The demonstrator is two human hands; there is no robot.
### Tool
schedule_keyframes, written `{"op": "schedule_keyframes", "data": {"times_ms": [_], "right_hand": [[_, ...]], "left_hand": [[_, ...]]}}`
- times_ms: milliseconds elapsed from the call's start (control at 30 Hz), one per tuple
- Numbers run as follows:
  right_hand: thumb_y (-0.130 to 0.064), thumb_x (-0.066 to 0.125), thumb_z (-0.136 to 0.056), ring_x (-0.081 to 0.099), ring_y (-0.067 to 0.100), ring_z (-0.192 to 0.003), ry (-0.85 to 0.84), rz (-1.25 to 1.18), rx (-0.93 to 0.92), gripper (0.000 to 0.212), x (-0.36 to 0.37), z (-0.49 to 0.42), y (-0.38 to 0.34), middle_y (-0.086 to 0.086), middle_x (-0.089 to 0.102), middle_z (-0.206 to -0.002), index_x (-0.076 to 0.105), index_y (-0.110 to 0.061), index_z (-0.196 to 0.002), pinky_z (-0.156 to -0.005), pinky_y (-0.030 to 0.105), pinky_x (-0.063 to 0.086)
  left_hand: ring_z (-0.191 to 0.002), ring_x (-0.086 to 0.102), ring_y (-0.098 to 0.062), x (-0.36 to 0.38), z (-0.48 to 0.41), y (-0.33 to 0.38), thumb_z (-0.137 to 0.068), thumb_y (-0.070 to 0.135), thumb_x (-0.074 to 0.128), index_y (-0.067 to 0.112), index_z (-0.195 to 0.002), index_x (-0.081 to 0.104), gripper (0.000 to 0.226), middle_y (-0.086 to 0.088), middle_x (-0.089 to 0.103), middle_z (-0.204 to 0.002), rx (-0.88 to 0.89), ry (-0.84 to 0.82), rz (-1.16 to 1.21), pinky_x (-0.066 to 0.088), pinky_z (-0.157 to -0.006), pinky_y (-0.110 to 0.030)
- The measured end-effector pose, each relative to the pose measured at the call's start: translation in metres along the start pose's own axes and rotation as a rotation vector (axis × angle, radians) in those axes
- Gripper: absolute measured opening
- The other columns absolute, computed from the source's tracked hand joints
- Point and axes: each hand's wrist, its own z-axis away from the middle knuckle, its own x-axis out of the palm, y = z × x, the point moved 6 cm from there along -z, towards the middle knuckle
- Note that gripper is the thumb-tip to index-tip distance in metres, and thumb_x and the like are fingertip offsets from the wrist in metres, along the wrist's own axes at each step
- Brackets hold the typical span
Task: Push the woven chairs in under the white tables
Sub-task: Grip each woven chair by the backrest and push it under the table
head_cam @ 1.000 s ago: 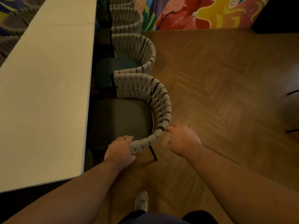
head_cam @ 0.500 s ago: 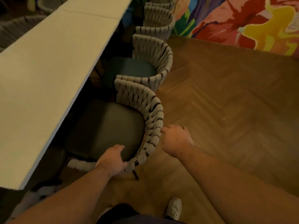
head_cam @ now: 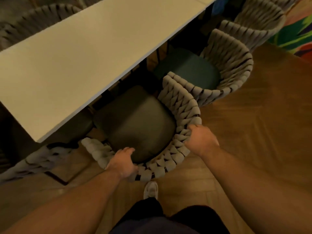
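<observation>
Two hands on the woven chair (head_cam: pixel 180 105) beside the white table (head_cam: pixel 84 56): right hand (head_cam: pixel 201 141) grips its back rim, left hand (head_cam: pixel 122 163) drapes over it (grip unclear).

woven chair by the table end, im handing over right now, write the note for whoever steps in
Left hand: lies over the back rim of the nearest woven chair, fingers reaching in over the seat; grip unclear.
Right hand: curled over the rim on the chair's right side.
Position: seat front sits at the white table edge, near its corner; most of the seat is in the open.
Done: chair faces the table.
Left: push it in under; the next chair along also shows most of its seat.
</observation>
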Motion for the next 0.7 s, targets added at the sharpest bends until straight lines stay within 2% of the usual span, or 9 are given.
{"op": "schedule_keyframes", "data": {"times_ms": [100, 167, 300, 433, 500, 567, 633, 667, 700], "right_hand": [[-0.042, 0.067, -0.098, 0.045, 0.035, -0.141, -0.074, -0.009, 0.013, 0.073, 0.004, -0.029, 0.013, 0.008, 0.044, -0.16, 0.039, -0.025, -0.162, -0.107, 0.05, 0.052], [-0.039, 0.065, -0.099, 0.043, 0.036, -0.144, -0.13, -0.007, 0.01, 0.075, 0.009, -0.048, 0.022, 0.009, 0.04, -0.164, 0.034, -0.025, -0.165, -0.107, 0.048, 0.052], [-0.038, 0.056, -0.105, 0.048, 0.037, -0.14, -0.228, 0.127, -0.062, 0.066, 0.023, -0.089, 0.037, 0.015, 0.039, -0.163, 0.034, -0.016, -0.164, -0.105, 0.044, 0.052], [-0.035, 0.04, -0.112, 0.039, 0.036, -0.147, -0.31, 0.209, -0.118, 0.056, 0.035, -0.116, 0.046, 0.017, 0.036, -0.165, 0.037, -0.009, -0.161, -0.112, 0.043, 0.046], [-0.029, 0.041, -0.112, 0.038, 0.038, -0.145, -0.283, 0.163, -0.111, 0.048, 0.038, -0.12, 0.053, 0.018, 0.04, -0.159, 0.045, -0.009, -0.155, -0.113, 0.043, 0.044], [-0.026, 0.053, -0.107, 0.045, 0.039, -0.138, -0.213, 0.036, -0.056, 0.045, 0.041, -0.127, 0.062, 0.02, 0.045, -0.152, 0.049, -0.006, -0.148, -0.109, 0.044, 0.047], [-0.027, 0.072, -0.098, 0.053, 0.041, -0.132, -0.134, -0.19, 0.066, 0.06, 0.043, -0.135, 0.074, 0.022, 0.047, -0.147, 0.044, -0.005, -0.146, -0.103, 0.047, 0.052], [-0.027, 0.079, -0.093, 0.055, 0.043, -0.13, -0.124, -0.307, 0.159, 0.069, 0.046, -0.138, 0.08, 0.023, 0.049, -0.147, 0.04, -0.005, -0.146, -0.1, 0.048, 0.053], [-0.026, 0.084, -0.089, 0.055, 0.044, -0.129, -0.13, -0.421, 0.255, 0.077, 0.05, -0.14, 0.085, 0.024, 0.049, -0.146, 0.036, -0.005, -0.145, -0.098, 0.049, 0.053]], "left_hand": [[-0.158, 0.025, -0.029, -0.005, -0.007, -0.007, -0.091, 0.053, 0.072, 0.027, -0.164, 0.033, 0.087, 0.001, 0.03, -0.172, -0.102, 0.072, -0.027, 0.028, -0.128, -0.049], [-0.161, 0.015, -0.031, -0.001, -0.007, -0.015, -0.09, 0.059, 0.07, 0.029, -0.165, 0.03, 0.09, 0.001, 0.023, -0.175, -0.212, 0.117, 0.007, 0.022, -0.129, -0.053], [-0.163, -0.001, -0.036, 0.036, 0.002, -0.017, -0.091, 0.058, 0.065, 0.035, -0.165, 0.027, 0.086, 0.0, 0.005, -0.178, -0.434, 0.179, 0.095, 0.016, -0.13, -0.058], [-0.161, -0.009, -0.042, 0.087, 0.019, 0.002, -0.098, 0.053, 0.057, 0.026, -0.169, 0.018, 0.085, -0.012, -0.011, -0.177, -0.63, 0.2, 0.219, 0.012, -0.131, -0.054], [-0.162, -0.002, -0.043, 0.104, 0.027, 0.02, -0.099, 0.04, 0.063, 0.024, -0.17, 0.011, 0.09, -0.01, -0.014, -0.177, -0.701, 0.353, 0.451, 0.018, -0.13, -0.052], [-0.16, 0.018, -0.041, 0.113, 0.033, 0.032, -0.093, 0.022, 0.073, 0.026, -0.171, 0.001, 0.106, -0.006, -0.007, -0.178, -0.795, 0.617, 0.74, 0.032, -0.125, -0.05], [-0.147, 0.041, -0.044, 0.128, 0.034, 0.037, -0.089, 0.011, 0.078, 0.026, -0.171, -0.003, 0.116, -0.012, 0.017, -0.175, -0.958, 0.752, 1.043, 0.045, -0.115, -0.051], [-0.135, 0.052, -0.046, 0.139, 0.032, 0.04, -0.087, 0.006, 0.078, 0.022, -0.171, 0.005, 0.112, -0.019, 0.036, -0.166, -1.019, 0.779, 1.254, 0.052, -0.108, -0.055], [-0.123, 0.061, -0.046, 0.151, 0.026, 0.043, -0.086, 0.0, 0.077, 0.015, -0.168, 0.022, 0.1, -0.023, 0.051, -0.152, -1.042, 0.786, 1.521, 0.057, -0.099, -0.057]]}}
